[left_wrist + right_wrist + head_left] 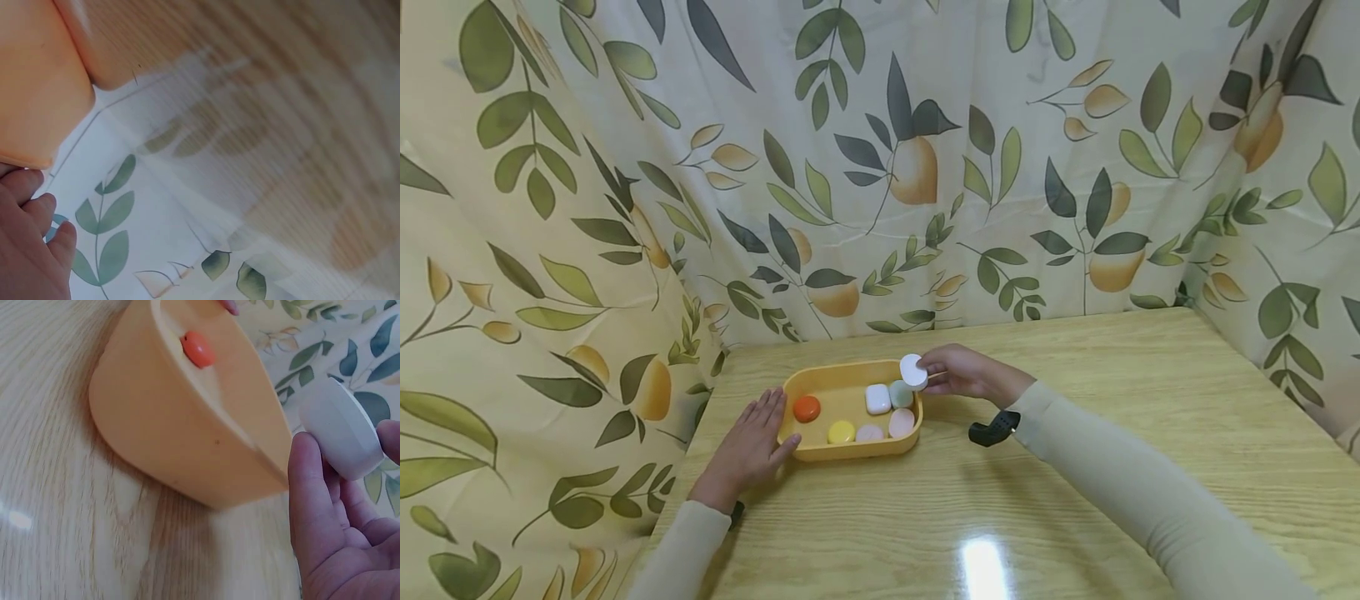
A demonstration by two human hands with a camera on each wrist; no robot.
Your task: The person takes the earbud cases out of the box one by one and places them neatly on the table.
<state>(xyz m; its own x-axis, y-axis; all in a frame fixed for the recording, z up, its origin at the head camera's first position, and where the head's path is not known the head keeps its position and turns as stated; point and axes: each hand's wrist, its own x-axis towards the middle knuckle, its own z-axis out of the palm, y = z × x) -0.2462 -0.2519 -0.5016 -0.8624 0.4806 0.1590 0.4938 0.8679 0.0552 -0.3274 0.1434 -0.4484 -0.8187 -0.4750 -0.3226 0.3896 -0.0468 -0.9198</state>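
Note:
My right hand [966,372] pinches a white round piece [337,428], thick and disc-like with a flat face, between thumb and fingertips. It is held above the right end of a yellow-orange oblong tray [850,452]. My left hand [747,450] rests against the tray's left end, fingers extended, thumb near the front wall. Inside the tray lie an orange round piece [807,408] at the left and a yellow one [841,432] near the front. Toward the right are a white rounded-square piece [877,398], a grey-green one [901,394] and two pale pink ones [901,422].
The tray stands on a light wood-grain table [1075,475] near its back left. A curtain [880,250] printed with leaves and fruit hangs behind and at both sides. Black bands [995,428] sit at the wrists. Light reflects off the table's front.

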